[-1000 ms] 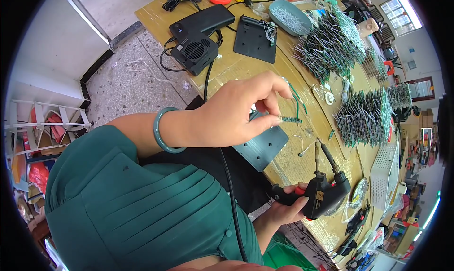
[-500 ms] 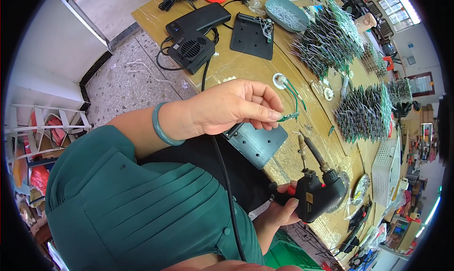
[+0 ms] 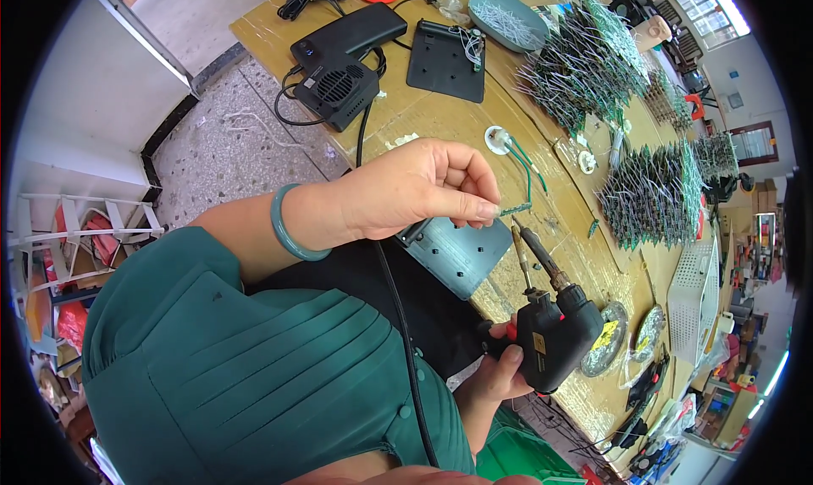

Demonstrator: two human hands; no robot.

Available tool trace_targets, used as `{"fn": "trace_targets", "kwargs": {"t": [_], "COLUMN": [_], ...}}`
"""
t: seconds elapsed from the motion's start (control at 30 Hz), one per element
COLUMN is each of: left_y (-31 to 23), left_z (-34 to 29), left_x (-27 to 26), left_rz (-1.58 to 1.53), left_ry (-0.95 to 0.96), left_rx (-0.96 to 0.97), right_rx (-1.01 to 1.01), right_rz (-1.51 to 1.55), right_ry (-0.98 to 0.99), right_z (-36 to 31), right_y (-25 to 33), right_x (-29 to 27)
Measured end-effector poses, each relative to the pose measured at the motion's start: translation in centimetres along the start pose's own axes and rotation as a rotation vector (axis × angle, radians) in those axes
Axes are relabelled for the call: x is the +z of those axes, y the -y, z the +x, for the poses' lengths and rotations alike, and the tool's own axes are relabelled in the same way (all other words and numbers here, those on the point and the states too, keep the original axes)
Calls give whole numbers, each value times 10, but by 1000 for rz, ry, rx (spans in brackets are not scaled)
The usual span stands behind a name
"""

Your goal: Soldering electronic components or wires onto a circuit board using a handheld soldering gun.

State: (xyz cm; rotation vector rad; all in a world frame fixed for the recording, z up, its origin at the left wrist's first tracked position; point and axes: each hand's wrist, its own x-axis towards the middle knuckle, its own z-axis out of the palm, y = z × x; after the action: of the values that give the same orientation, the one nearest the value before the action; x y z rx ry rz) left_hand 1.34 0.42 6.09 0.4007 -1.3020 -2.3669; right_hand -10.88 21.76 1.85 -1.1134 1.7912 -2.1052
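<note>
Between the thumb and fingers of my left hand (image 3: 445,188) is a small, narrow green circuit board (image 3: 514,209). Green wires (image 3: 529,170) run from near the board toward a round white part (image 3: 498,139) on the table. My right hand (image 3: 500,375) is wrapped round the grip of a black soldering gun (image 3: 555,337). The gun's iron and thin feed tube point up at the board, their tips just below it. Whether a tip touches the board I cannot tell.
A black plate (image 3: 461,252) lies under my left hand. Farther off are a black fan device (image 3: 343,83), another black plate (image 3: 445,66) and a grey-blue bowl of white wires (image 3: 508,19). Dense stacks of wired boards (image 3: 648,197) stand right, near a white perforated basket (image 3: 693,303) and solder reels (image 3: 605,341).
My right hand has brought the soldering gun left and slightly up, so its tips are closer to the board. The left hand keeps its pinch, almost in place.
</note>
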Motion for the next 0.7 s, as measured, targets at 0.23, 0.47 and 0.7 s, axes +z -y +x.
{"fn": "trace_targets", "kwargs": {"t": [0.23, 0.47, 0.7], "left_y": [-4, 7, 3], "left_z": [-3, 1, 0], "left_x": [9, 13, 18], "left_rz": [1207, 1274, 1309], "left_ry": [-225, -282, -268], "left_rx": [818, 1034, 1080], "right_rx": [-17, -131, -90], "right_rz": [-23, -95, -66], "right_ry": [-25, 79, 24], "right_z": [-1, 0, -2], "right_y": [-2, -10, -7], "right_x": [-5, -13, -7]}}
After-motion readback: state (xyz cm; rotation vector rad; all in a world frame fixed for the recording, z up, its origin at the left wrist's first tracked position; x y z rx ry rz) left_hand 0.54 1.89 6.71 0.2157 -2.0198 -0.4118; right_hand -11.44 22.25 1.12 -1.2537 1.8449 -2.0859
